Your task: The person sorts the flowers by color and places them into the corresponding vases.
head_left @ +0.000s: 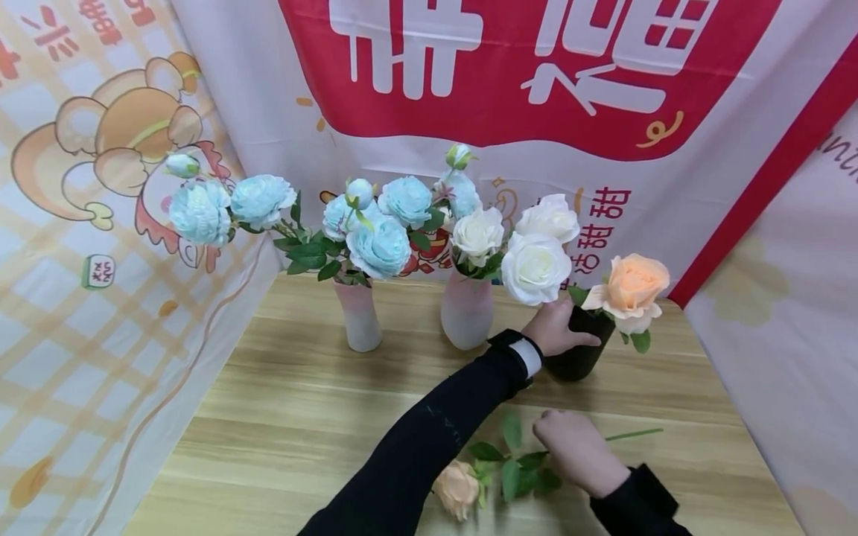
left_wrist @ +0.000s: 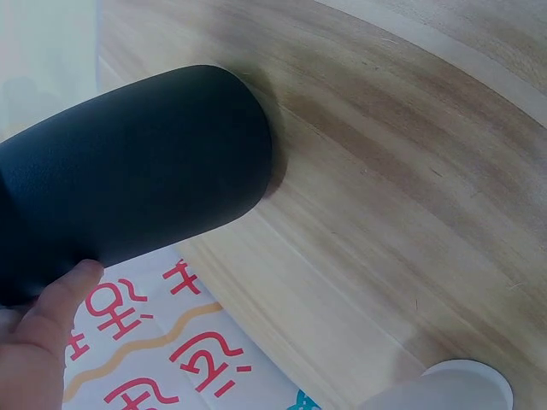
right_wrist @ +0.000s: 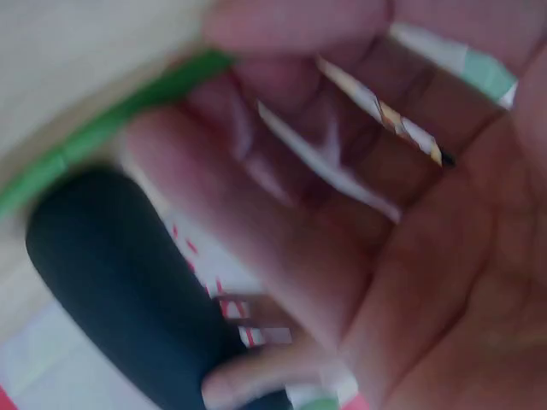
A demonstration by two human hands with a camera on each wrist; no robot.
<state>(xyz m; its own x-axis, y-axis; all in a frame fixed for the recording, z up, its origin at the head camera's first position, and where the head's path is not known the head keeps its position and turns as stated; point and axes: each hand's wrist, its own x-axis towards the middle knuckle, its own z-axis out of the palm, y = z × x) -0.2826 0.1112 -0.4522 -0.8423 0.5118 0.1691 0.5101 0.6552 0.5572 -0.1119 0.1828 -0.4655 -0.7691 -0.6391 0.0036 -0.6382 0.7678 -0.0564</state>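
Note:
My left hand (head_left: 553,328) grips a black vase (head_left: 578,357) near its top, thumb across the front. In that vase stands a peach rose (head_left: 637,286) leaning to the right. The left wrist view shows the dark vase body (left_wrist: 162,162) with a fingertip on its side. Below it, my right hand (head_left: 579,447) pinches the green stem (head_left: 633,434) of another peach rose (head_left: 458,489), whose head lies low, left of the hand. In the blurred right wrist view the stem (right_wrist: 111,124) passes between thumb and fingers.
A pink-and-white vase (head_left: 362,320) with light blue flowers (head_left: 378,246) stands at the left. Beside it, another pink-and-white vase (head_left: 465,316) bears white roses (head_left: 536,268). Printed cloth (head_left: 248,97) hangs behind and at the sides of the wooden table (head_left: 281,417).

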